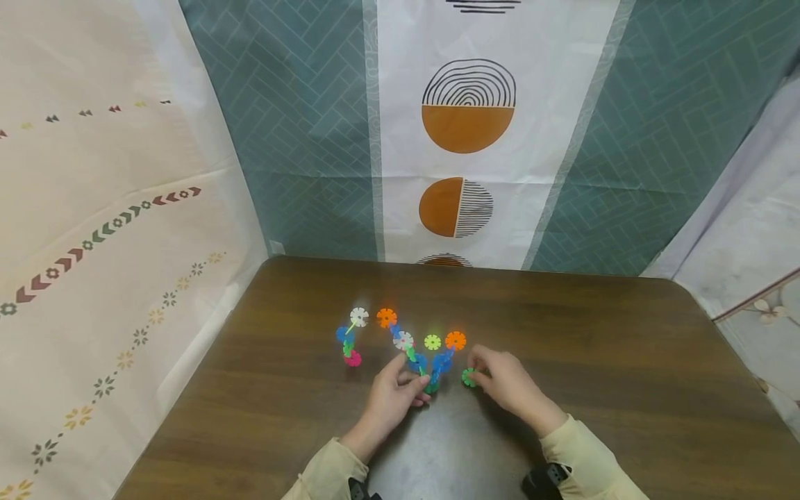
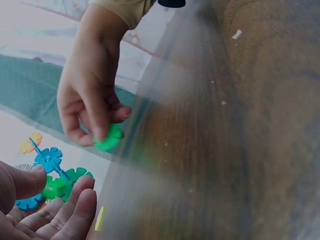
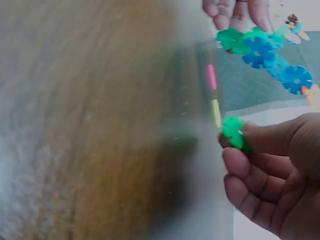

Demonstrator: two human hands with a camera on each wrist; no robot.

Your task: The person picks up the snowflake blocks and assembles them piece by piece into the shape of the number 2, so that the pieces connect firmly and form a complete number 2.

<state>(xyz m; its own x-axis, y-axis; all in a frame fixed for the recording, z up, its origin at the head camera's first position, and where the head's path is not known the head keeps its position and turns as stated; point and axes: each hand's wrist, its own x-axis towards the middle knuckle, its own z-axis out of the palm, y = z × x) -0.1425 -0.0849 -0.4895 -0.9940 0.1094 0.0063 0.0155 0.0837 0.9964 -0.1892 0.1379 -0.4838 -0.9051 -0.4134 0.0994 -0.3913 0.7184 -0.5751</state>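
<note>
My left hand [image 1: 390, 396] holds a V-shaped chain of interlocking snowflake discs [image 1: 441, 362] by its green lower end, thumb and fingers around it. Blue discs run up both arms of the V, and each arm ends in an orange disc; a white one sits in the left arm. To the right, my right hand [image 1: 507, 382] pinches a single green snowflake disc [image 3: 233, 131] between thumb and index finger. That disc is apart from the chain, a short way from its green end. In the left wrist view the left fingers partly hide the chain's green discs [image 2: 75, 176].
A loose yellow-green disc [image 1: 432, 342] lies on the brown wooden table [image 1: 600, 347] between the arms of the V. Left of the hands is a shorter chain [image 1: 348, 347] with white, blue, green and pink discs. Patterned cloths [image 1: 300, 139] hang behind and beside the table.
</note>
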